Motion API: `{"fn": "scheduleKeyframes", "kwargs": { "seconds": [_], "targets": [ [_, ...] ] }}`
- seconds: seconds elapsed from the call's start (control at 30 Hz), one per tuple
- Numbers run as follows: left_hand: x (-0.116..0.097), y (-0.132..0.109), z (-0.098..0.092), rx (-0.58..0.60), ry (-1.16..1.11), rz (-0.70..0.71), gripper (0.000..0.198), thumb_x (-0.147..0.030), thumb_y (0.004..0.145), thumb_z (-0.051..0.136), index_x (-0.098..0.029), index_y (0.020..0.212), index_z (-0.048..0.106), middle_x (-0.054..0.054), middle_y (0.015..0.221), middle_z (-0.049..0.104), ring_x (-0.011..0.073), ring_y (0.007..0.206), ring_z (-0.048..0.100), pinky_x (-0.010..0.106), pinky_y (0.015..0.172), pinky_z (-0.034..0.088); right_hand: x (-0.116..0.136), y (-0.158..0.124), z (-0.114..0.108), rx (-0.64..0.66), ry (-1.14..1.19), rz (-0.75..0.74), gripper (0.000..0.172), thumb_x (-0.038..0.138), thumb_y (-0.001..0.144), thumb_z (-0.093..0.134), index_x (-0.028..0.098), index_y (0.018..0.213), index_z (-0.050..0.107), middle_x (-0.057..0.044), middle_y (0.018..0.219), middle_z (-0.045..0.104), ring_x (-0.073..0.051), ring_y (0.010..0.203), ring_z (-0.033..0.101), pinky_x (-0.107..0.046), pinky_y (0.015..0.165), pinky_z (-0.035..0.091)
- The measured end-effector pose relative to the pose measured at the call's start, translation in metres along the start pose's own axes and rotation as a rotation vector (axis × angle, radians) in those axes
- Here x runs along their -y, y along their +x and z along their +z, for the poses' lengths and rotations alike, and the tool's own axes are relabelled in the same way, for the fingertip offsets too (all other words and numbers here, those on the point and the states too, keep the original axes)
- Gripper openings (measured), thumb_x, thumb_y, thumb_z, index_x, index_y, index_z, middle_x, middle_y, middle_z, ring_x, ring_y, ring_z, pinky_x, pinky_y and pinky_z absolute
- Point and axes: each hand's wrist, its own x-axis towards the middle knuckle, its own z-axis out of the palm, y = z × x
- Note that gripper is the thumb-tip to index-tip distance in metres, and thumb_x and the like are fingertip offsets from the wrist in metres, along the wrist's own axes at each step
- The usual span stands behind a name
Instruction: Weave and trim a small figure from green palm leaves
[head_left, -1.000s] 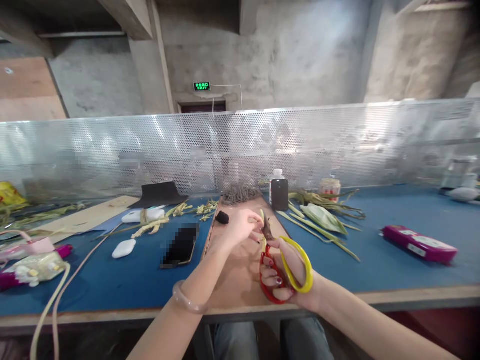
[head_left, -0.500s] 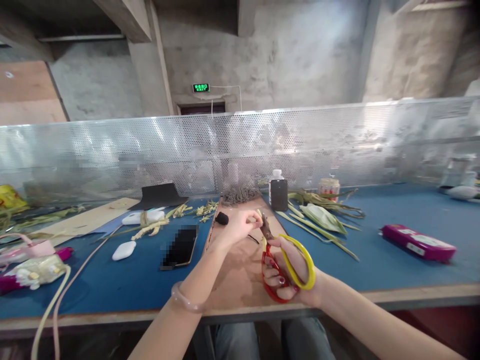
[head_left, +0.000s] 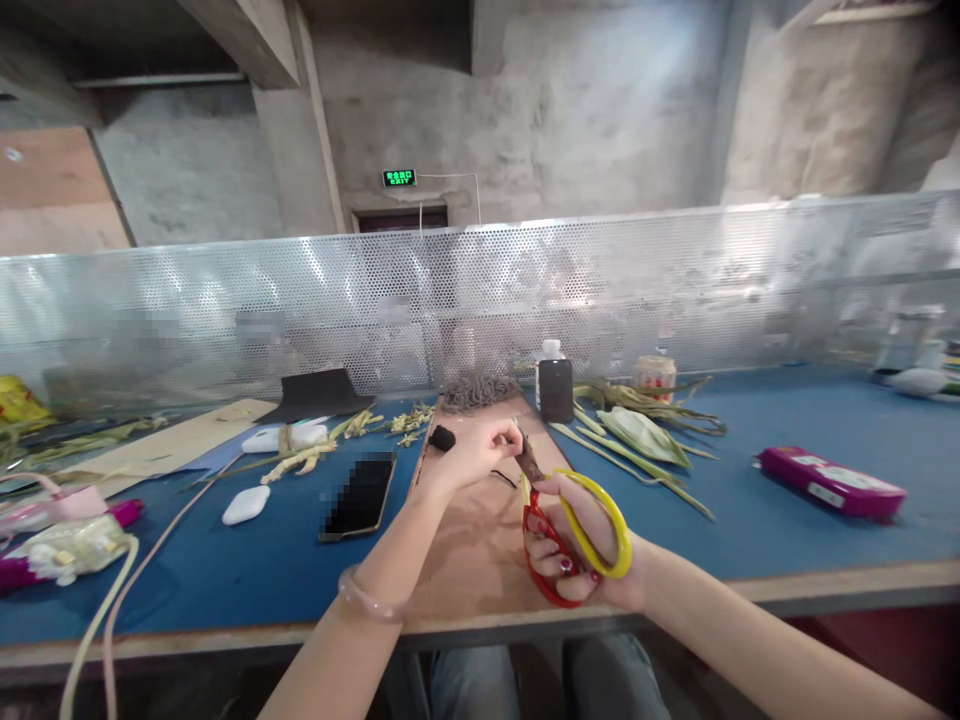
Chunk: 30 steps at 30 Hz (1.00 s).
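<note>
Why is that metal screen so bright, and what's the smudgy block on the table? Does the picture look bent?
Head view: light glares white off the perforated metal screen; the phone is pixelated, not out of focus; the wide lens bows the table edge; the scissors look sharp.

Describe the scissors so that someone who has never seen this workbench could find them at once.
On the blue workbench, a brown board lies at the front middle. Above it the right hand holds the scissors, blades pointing away. Unlike anything nearby, they have one red and one yellow handle loop.
</note>
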Motion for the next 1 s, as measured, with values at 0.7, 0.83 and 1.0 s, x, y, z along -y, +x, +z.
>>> {"fn": "scheduleKeyframes", "kwargs": {
  "seconds": [0.7, 0.83, 1.0],
  "targets": [
    [0.016, 0.003, 0.005, -0.120, -0.229, -0.001, 0.014, -0.029, 0.075, 0.066, -0.016, 0.076, 0.065, 0.005, 0.103, 0.040, 0.0140, 0.090, 0.056, 0.036, 0.091, 0.048, -0.002, 0.000, -0.005, 0.002, -0.039, -0.096, 0.034, 0.049, 0.076, 0.045, 0.019, 0.061, 0.036, 0.007, 0.052, 0.024, -0.005, 0.039, 0.020, -0.013, 0.029, 0.007],
    [0.012, 0.003, 0.005, -0.111, -0.357, 0.021, 0.014, -0.030, 0.073, 0.068, -0.017, 0.076, 0.064, 0.004, 0.102, 0.042, 0.0148, 0.092, 0.056, 0.037, 0.092, 0.047, -0.003, -0.003, -0.005, 0.041, -0.043, -0.111, 0.033, 0.048, 0.077, 0.042, 0.019, 0.062, 0.038, 0.006, 0.053, 0.025, -0.006, 0.039, 0.021, -0.014, 0.028, 0.012],
    [0.003, 0.003, 0.007, -0.193, -0.457, 0.041, 0.016, -0.030, 0.072, 0.068, -0.016, 0.073, 0.063, 0.004, 0.102, 0.043, 0.0149, 0.093, 0.055, 0.035, 0.091, 0.046, -0.003, -0.006, 0.001, 0.061, -0.056, -0.142, 0.034, 0.048, 0.078, 0.039, 0.020, 0.060, 0.038, 0.006, 0.051, 0.025, -0.007, 0.038, 0.021, -0.015, 0.027, 0.015]
  ]
}}
